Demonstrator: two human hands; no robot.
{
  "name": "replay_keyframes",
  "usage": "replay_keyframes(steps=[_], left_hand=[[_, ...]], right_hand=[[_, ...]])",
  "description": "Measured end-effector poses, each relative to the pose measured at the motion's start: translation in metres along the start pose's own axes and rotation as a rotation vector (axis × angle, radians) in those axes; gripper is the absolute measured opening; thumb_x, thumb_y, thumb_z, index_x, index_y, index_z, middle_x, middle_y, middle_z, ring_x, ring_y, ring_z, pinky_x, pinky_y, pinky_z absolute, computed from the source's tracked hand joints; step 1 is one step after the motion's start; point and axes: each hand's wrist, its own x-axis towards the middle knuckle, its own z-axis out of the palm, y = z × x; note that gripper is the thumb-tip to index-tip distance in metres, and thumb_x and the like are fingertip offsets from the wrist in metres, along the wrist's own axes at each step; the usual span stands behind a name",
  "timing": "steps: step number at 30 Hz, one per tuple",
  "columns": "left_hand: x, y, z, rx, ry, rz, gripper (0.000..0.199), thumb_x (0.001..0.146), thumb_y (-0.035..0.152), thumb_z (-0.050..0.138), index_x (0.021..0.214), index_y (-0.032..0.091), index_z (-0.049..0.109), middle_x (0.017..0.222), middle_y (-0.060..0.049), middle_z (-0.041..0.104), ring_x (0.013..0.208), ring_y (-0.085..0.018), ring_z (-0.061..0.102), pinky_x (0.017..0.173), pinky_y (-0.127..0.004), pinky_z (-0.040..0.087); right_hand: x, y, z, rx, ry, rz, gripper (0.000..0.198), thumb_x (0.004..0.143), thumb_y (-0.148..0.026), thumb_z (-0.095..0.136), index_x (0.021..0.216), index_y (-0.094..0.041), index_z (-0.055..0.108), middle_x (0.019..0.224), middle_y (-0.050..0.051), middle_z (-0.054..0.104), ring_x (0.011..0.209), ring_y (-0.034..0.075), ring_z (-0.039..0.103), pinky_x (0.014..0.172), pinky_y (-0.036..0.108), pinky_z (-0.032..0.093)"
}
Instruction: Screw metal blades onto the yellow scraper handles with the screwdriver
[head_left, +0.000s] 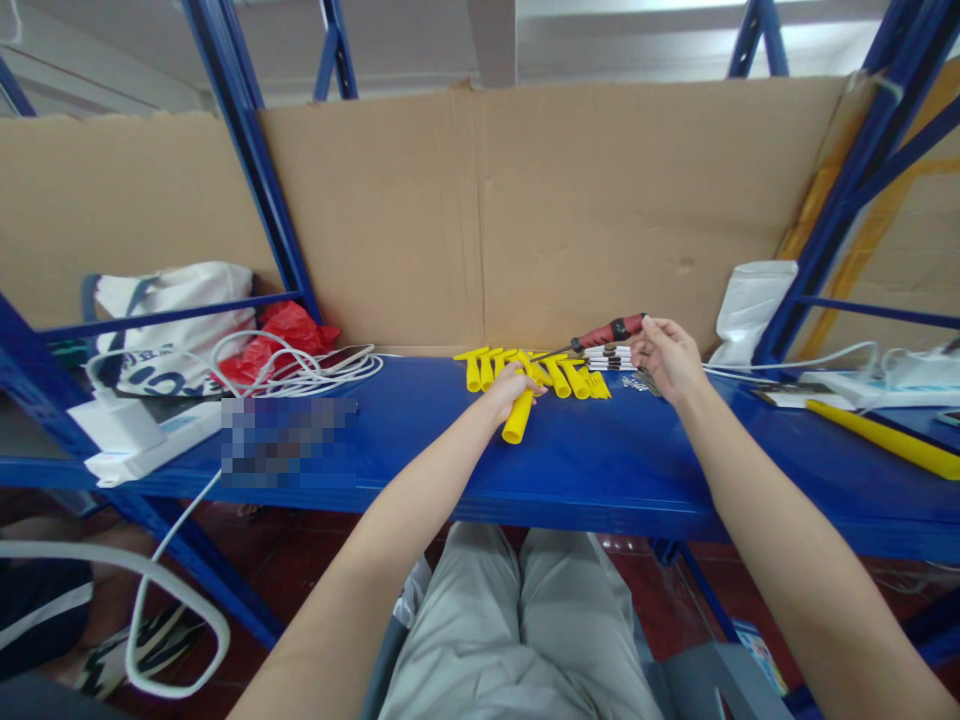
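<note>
My left hand (508,390) is closed around a yellow plastic tube-shaped handle (516,422), its round open end facing me. My right hand (670,358) pinches the back end of a screwdriver (606,334) with a red and black grip. The screwdriver's shaft slants down to the left and its tip is at the yellow handle's far end; I cannot tell if it sits in a screw. Several similar yellow handles (574,380) lie behind and beside my left hand. Small silver screws (636,382) and a stack of white and dark flat pieces (606,358) lie near my right hand.
The blue shelf (585,460) is backed by cardboard (562,220). On the left are coiled white cables (330,370), a red plastic bag (289,335), a white cloth bag (180,310) and a power strip (169,440). On the right stand a white pouch (754,310) and a long yellow piece (885,440).
</note>
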Motion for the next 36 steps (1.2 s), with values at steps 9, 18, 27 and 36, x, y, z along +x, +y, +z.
replay_keyframes(steps=[9,18,27,36], left_hand=[[0.0027,-0.0019,-0.001,0.008,0.015,0.004,0.062,0.062,-0.003,0.061,0.118,0.016,0.044,0.094,-0.009,0.068,0.065,-0.016,0.066,0.042,-0.019,0.04],[0.0026,-0.0016,-0.0021,0.009,0.002,0.014,0.06,0.06,-0.006,0.059,0.114,0.015,0.045,0.095,-0.009,0.068,0.065,-0.016,0.066,0.045,-0.019,0.04],[-0.0013,0.0013,-0.0006,0.034,0.011,0.014,0.065,0.06,-0.006,0.06,0.12,0.016,0.044,0.095,-0.01,0.069,0.064,-0.016,0.065,0.044,-0.019,0.039],[-0.0006,0.0002,-0.0017,0.012,-0.002,0.03,0.065,0.06,-0.009,0.058,0.12,0.014,0.045,0.093,-0.01,0.069,0.063,-0.015,0.064,0.047,-0.02,0.04]], right_hand=[[-0.002,-0.0023,0.002,0.002,0.019,0.048,0.038,0.064,-0.051,0.074,0.076,-0.021,0.055,0.041,-0.008,0.044,0.034,0.007,0.043,0.033,0.018,0.035],[-0.0018,-0.0033,-0.0001,0.046,-0.043,0.067,0.027,0.067,-0.037,0.075,0.076,-0.021,0.056,0.057,-0.005,0.057,0.046,0.007,0.052,0.04,0.019,0.042],[-0.0005,0.0,0.0005,0.024,0.031,0.063,0.037,0.063,-0.046,0.077,0.073,-0.022,0.051,0.042,-0.009,0.043,0.036,0.008,0.045,0.034,0.019,0.037],[-0.0034,-0.0056,0.0018,0.07,-0.051,0.113,0.024,0.073,-0.039,0.071,0.08,-0.021,0.056,0.056,-0.005,0.056,0.045,0.007,0.05,0.039,0.018,0.04]])
